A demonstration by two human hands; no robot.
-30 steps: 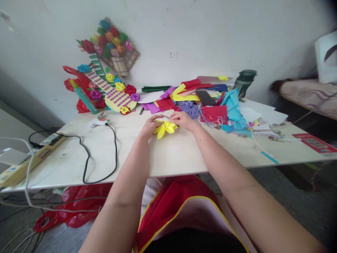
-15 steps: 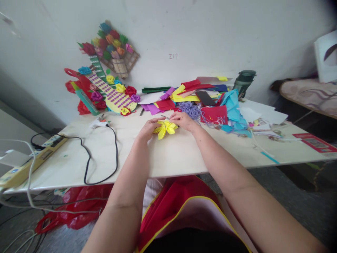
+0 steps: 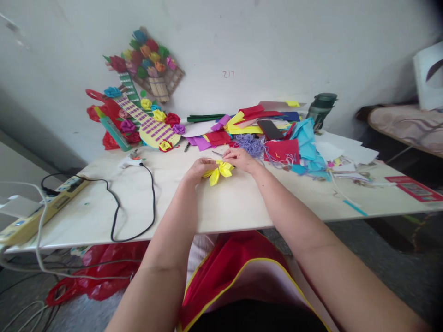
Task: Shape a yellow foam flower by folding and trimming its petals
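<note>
Within the left hand (image 3: 198,168), over the table (image 3: 235,210), is the yellow flower (image 3: 215,176). Compared with a moment ago, these fingers cover more of its upper petals, which probably makes the hold steadier; they are closed on it. Pinched, the right hand (image 3: 239,159) seems to grip a thin tool (image 3: 217,153) just beside. The 2 arms (image 3: 173,226) stretch forward, converging.

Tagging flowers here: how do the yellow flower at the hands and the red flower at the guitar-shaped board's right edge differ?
The yellow flower has long, spread petals; the red flower looks compact and bunched. The left hand touches the yellow flower; neither hand touches the red flower. Both are flower-shaped.
</note>
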